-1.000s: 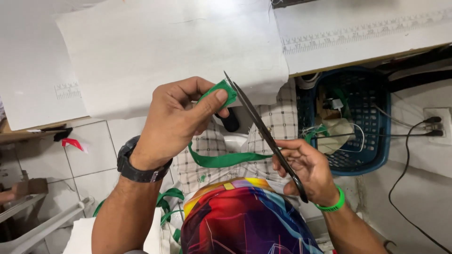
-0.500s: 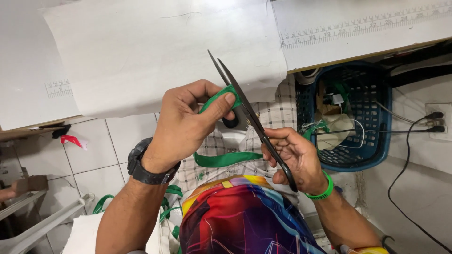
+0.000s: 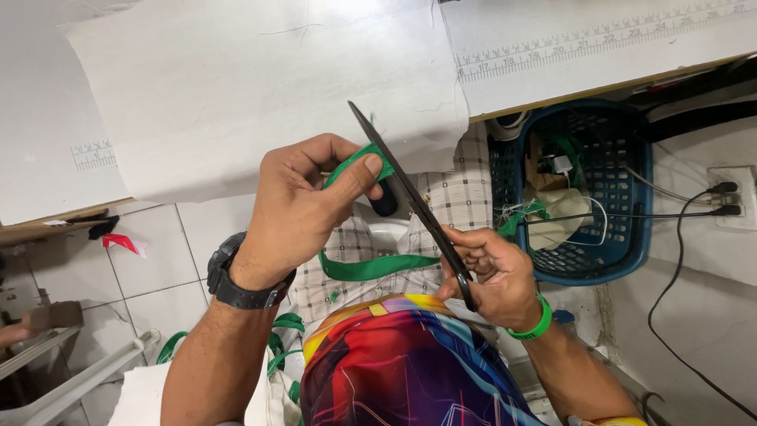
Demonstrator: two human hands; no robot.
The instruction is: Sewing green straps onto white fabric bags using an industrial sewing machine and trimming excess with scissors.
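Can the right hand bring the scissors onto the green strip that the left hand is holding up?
Probably yes. The scissors in the right hand already lie against the green strip pinched by the left hand, and nothing stands between them.

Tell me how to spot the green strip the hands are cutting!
Find the big white sheet on the table, then the left hand below it. The green strip is pinched in its fingers, against the black scissors. Other green strips hang lower; only this one meets the blades.

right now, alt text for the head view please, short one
A left hand pinches a green ribbon against the blades of black scissors held in the right hand, above a white table beside a blue basket.
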